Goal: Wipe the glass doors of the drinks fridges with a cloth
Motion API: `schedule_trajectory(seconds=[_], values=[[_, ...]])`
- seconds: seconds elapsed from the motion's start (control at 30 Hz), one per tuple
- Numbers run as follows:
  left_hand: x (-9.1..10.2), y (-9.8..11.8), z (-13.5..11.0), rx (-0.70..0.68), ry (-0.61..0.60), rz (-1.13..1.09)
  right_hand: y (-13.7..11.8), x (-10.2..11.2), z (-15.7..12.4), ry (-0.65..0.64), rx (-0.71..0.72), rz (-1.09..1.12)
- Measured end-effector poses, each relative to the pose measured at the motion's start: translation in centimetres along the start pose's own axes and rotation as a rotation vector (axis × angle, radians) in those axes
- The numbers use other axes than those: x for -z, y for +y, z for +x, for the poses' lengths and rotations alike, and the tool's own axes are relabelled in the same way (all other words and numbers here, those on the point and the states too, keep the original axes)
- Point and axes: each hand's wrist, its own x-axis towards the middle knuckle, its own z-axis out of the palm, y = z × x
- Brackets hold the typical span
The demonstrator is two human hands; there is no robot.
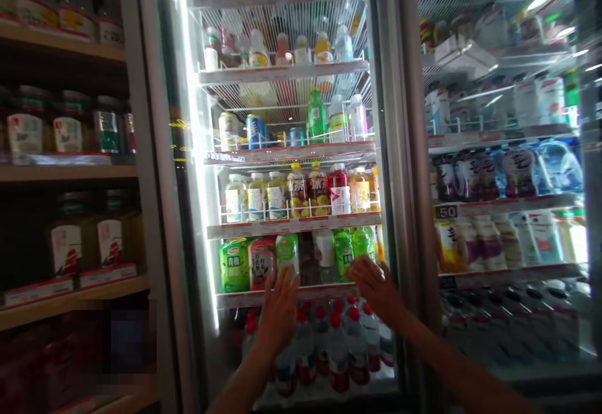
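free room between left hand (279,306) and right hand (375,285), shelf edge (324,292) ahead, red-capped bottles (337,346) below

A vertical light strip (194,100) is blazing white along the central drinks cooler (291,224), the wooden shelves (61,174) are sitting in gloom, left hand (281,304) and right hand (376,288) are looking dim and soft, glare is streaking the right-hand cooler (508,206), its far edge smearing!

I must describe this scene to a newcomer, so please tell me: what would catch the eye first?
Probably the bright light strip down the left edge of the middle cooler. Next come the left hand and right hand, raised before a row with green drinks. Red-capped bottles stand at the bottom.
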Motion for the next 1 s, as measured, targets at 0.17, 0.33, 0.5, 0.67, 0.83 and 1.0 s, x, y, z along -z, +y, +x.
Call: schedule_trajectory(seconds=[0.17,0.33,0.5,0.67,0.83,1.0], values=[[0.5,-0.6,0.5,0.047,0.000,0.026,0.7,-0.2,8.1,0.085,-0.178,0.010],[0.0,-1.6,-0.5,0.077,0.069,0.043,-4.6,-1.4,2.0,0.012,0.147,0.049],[-0.5,-3.1,-1.1,0.066,0.085,0.083,-4.8,-1.7,4.5,0.039,0.210,0.068],[0.3,-4.0,-1.4,0.119,0.028,0.066,-3.7,-1.4,13.8,0.140,-0.076,0.050],[0.8,-5.0,-2.7,0.161,-0.022,0.085,-8.8,-2.7,7.7,0.020,0.257,0.120],[0.8,-6.2,-3.3,0.153,0.008,0.127,-9.1,-3.0,6.2,0.020,0.504,0.134]])
